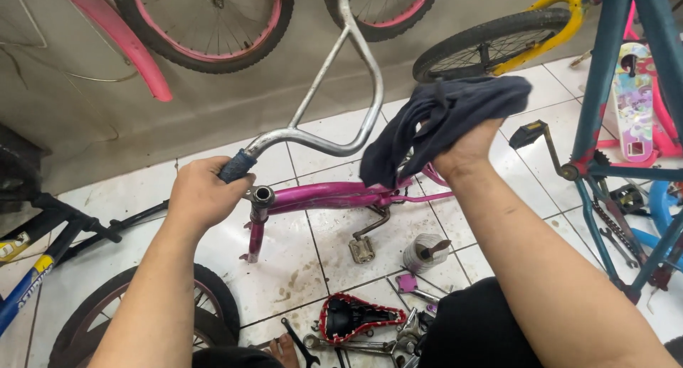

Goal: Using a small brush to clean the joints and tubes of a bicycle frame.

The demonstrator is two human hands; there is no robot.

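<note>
A person's left hand (pixel 201 195) is closed around the dark grip at the end of a silver handlebar (pixel 334 112), while the right hand (pixel 466 151), raised beside the bar's curved loop, clutches a bunched dark cloth (pixel 445 119). The handlebar rises from the head tube of a small magenta bicycle frame (pixel 334 195), which lies stripped on the white tiled floor (pixel 299 268) directly below both hands. Judging by how things lie, the wipe-down looks partly done at most: the bar shines, yet the cloth hangs clear of it, and the frame has no wheels or saddle. Nearer the person than the frame rest a loose pedal and crank (pixel 364 243), a red-edged black saddle (pixel 356 317) and scattered wrenches (pixel 302 343). Beyond the frame, wheels lean on the wall; to its right stands a teal bicycle frame (pixel 605 76).
</note>
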